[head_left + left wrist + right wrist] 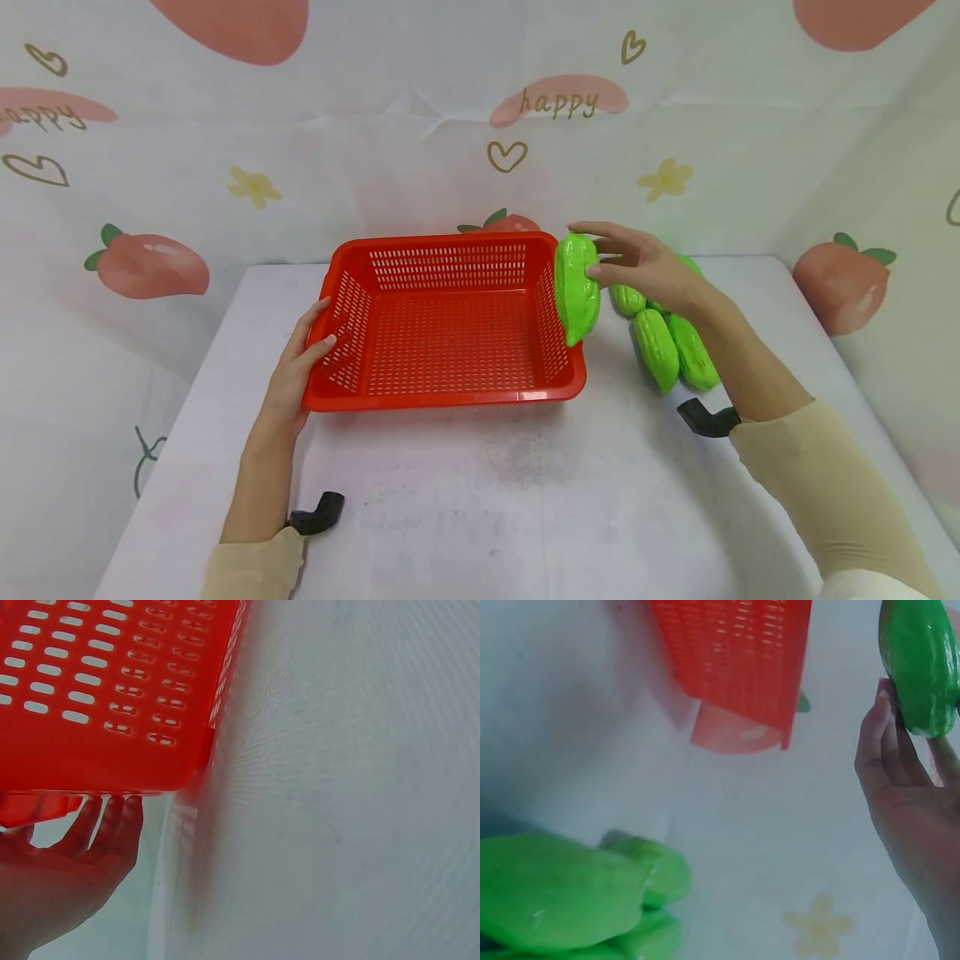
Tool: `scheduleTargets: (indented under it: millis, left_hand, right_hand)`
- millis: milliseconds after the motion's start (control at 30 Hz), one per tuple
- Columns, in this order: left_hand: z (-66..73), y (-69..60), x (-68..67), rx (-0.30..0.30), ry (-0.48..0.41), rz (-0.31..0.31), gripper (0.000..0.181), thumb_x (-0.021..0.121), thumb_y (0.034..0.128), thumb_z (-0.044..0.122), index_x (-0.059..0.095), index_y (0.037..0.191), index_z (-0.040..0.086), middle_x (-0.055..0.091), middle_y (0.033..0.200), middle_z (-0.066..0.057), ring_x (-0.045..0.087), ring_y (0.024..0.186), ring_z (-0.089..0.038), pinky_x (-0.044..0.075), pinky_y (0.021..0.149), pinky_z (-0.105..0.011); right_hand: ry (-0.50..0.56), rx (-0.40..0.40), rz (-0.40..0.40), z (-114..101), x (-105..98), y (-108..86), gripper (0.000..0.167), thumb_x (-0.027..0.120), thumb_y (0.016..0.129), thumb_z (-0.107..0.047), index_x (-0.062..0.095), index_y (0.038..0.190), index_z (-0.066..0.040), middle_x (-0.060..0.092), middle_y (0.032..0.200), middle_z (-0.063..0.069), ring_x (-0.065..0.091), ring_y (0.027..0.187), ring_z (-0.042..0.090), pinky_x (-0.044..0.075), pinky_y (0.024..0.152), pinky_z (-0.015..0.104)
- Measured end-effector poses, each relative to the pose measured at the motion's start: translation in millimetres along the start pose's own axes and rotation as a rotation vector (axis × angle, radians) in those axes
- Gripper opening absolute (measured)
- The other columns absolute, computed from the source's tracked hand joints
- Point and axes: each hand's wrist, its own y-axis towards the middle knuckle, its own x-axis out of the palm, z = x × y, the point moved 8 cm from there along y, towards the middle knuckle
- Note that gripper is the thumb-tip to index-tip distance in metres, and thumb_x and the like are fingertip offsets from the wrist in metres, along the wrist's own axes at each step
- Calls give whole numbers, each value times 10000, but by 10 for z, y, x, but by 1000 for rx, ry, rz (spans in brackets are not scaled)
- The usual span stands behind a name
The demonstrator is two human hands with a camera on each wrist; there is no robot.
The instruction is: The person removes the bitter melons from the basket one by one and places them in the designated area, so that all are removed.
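A red plastic basket (450,398) with slotted walls rests on the white table. My left hand (294,371) grips its left rim, thumb over the inner side and fingers outside; the left wrist view shows those fingers (105,825) against the basket wall (112,761). A glossy green bitter melon (577,287), pointed end down, is pinched between thumb and fingers of my right hand (645,267) above the basket's right rim. In the right wrist view, the held bitter melon (922,671) is raised beside the basket (731,660). The basket holds nothing.
Several more green bitter melons (657,350) lie bunched on the table right of the basket, partly hidden under my right forearm. A white fabric backdrop (420,192) with printed peaches hangs behind the table (480,500).
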Motion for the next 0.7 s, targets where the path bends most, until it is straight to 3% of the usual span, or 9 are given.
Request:
scheduleTargets:
  millis: [167,400,700]
  left_hand:
    - [4,-5,-15,-4,2,7,560,505,1033,253,316,1543,387,266,1538,-22,414,1254,-198,545,862,-290]
    - [-5,-33,-39,-11,13,20,573,519,1026,263,310,1542,399,257,1539,-18,408,1251,-178,544,857,-282]
    - [-2,-1,-17,8,11,12,563,514,1028,264,321,1541,388,256,1549,-29,409,1252,-190,549,851,-279]
  right_hand:
    - [7,42,85,124,-96,-154,528,624,977,-260,473,1477,-336,469,1481,-43,443,1332,254,497,934,350]
    - [-14,76,182,286,-213,-378,555,635,978,-246,454,1498,-311,483,1456,-33,504,1253,191,514,865,233]
    - [-44,110,221,542,-393,-669,545,621,988,-204,447,1504,-228,476,1442,-29,507,1200,70,502,851,166]
